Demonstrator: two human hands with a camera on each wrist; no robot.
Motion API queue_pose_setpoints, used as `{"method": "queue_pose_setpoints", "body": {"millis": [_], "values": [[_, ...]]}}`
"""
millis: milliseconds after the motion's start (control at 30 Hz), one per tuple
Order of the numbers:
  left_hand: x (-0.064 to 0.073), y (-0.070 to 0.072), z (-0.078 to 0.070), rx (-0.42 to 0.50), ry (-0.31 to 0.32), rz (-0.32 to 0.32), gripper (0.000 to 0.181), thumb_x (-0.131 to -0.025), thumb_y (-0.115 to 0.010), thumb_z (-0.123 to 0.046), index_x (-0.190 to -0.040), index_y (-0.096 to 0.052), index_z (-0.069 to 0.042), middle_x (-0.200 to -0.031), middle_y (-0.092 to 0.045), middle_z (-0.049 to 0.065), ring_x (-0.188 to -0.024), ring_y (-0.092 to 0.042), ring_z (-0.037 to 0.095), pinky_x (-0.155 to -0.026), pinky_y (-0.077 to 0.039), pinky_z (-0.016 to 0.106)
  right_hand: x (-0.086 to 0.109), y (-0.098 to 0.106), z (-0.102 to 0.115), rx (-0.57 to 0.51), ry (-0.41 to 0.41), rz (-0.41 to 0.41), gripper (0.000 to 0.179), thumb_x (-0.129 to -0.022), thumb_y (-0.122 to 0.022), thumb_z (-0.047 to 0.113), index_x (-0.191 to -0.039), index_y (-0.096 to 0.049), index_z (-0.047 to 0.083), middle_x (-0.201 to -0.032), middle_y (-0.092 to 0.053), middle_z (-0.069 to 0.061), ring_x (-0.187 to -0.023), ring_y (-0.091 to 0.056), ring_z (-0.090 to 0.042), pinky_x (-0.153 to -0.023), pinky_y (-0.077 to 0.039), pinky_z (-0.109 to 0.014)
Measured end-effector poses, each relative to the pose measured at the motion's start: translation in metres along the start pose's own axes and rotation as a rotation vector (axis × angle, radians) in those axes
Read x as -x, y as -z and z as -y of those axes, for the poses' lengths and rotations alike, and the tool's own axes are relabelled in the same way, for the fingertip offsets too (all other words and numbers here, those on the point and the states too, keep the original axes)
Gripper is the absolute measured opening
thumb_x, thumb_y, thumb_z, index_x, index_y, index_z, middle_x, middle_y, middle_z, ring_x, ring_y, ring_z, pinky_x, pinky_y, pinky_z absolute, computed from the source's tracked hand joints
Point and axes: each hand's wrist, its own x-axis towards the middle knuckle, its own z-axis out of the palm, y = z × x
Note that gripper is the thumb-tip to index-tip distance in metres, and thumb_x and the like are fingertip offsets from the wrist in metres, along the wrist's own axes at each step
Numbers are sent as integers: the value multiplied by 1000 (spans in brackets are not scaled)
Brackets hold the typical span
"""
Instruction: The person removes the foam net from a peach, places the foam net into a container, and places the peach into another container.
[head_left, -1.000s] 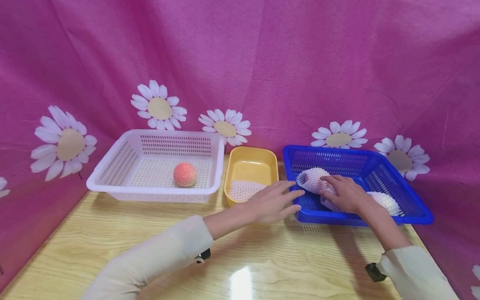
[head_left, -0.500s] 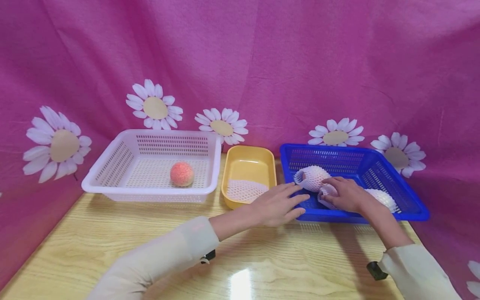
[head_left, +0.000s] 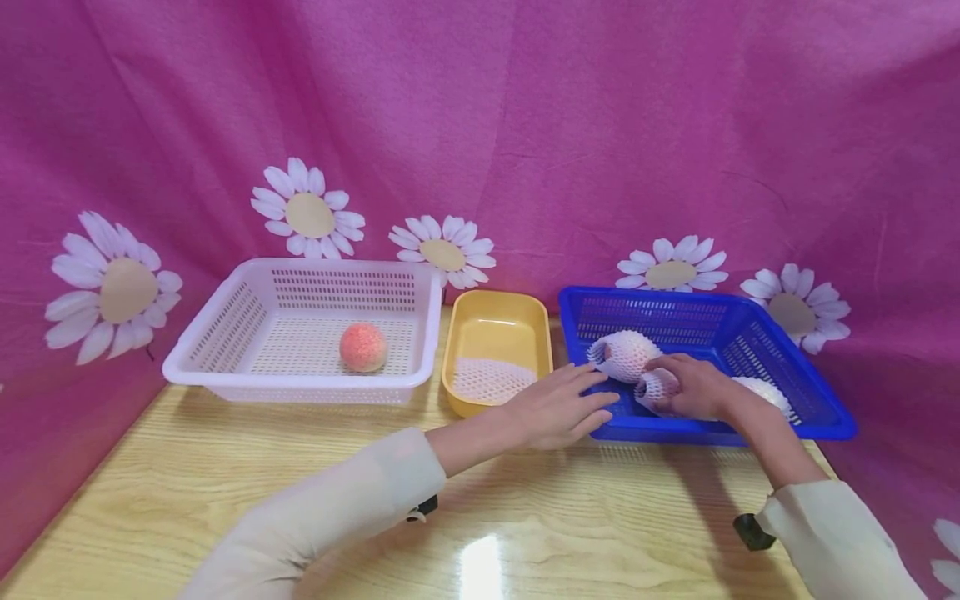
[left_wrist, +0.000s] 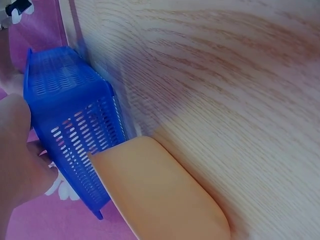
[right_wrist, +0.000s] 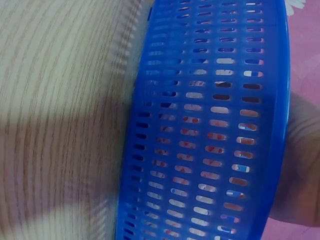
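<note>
In the head view, my right hand (head_left: pixel 701 390) reaches into the blue basket (head_left: pixel 813 429) and grips a peach in a white foam net (head_left: pixel 655 387), its fingers and thumb round the near side. Just behind it lies another netted peach (head_left: pixel 630 354), and a third foam-netted fruit (head_left: pixel 767 392) is partly hidden by the right forearm. My left hand (head_left: pixel 558 408), fingers extended and spread, hovers at the basket's left rim, holding nothing. The right wrist view shows mostly the slotted basket wall (right_wrist: pixel 200 120), with the hand behind it.
On the left, a white basket (head_left: pixel 300 382) holds one bare peach (head_left: pixel 363 347). Between the baskets stands a yellow tub (head_left: pixel 498 329) with a flat foam net (head_left: pixel 491 379) inside. A pink flowered cloth (head_left: pixel 480 125) hangs behind the wooden table (head_left: pixel 337 433).
The right hand's fingers have drawn in around the near netted peach, whose open net end now shows more. The left hand has edged slightly right, and the head view has shifted a little.
</note>
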Motion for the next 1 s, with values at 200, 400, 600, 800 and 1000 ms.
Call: {"method": "queue_pose_setpoints", "body": {"millis": [200,400,600,800,1000], "values": [[-1,-2,1,28,3,32,46,-110,-29,-36,-147,-52,-20,-151,-46,5,-145,-31,23,-121,-17,35,0,0,-5,-39,-13,19,50,-80,-81,23,-121,-59,6,-123,-55,-31,-106,-56,-48,-85,-47,-62],[0,-3,2,11,-19,34,46,-110,-28,-35,-148,-51,-21,-152,-46,5,-145,-31,23,-121,-16,35,-2,-2,-9,-74,-13,43,51,-77,-83,15,-119,-56,5,-115,-55,-27,-95,-54,-38,-79,-47,-55],[1,-2,1,11,-14,37,45,-110,-28,-35,-148,-51,-23,-152,-45,5,-146,-29,24,-121,-16,35,-3,-5,-14,-82,2,31,55,-73,-85,10,-119,-55,4,-112,-56,-28,-98,-55,-43,-80,-49,-57],[1,-4,0,-1,-7,36,45,-110,-29,-35,-147,-52,-24,-152,-45,6,-146,-29,25,-120,-18,36,-3,-9,-21,-77,16,-12,60,-68,-87,9,-117,-53,3,-102,-58,-26,-93,-58,-45,-79,-50,-59],[2,-5,0,-8,1,30,45,-110,-28,-36,-148,-51,-25,-153,-44,5,-146,-28,25,-121,-17,35,-3,-9,-23,-57,42,-31,63,-65,-88,10,-116,-51,3,-95,-59,-23,-89,-59,-44,-76,-50,-59]]}}
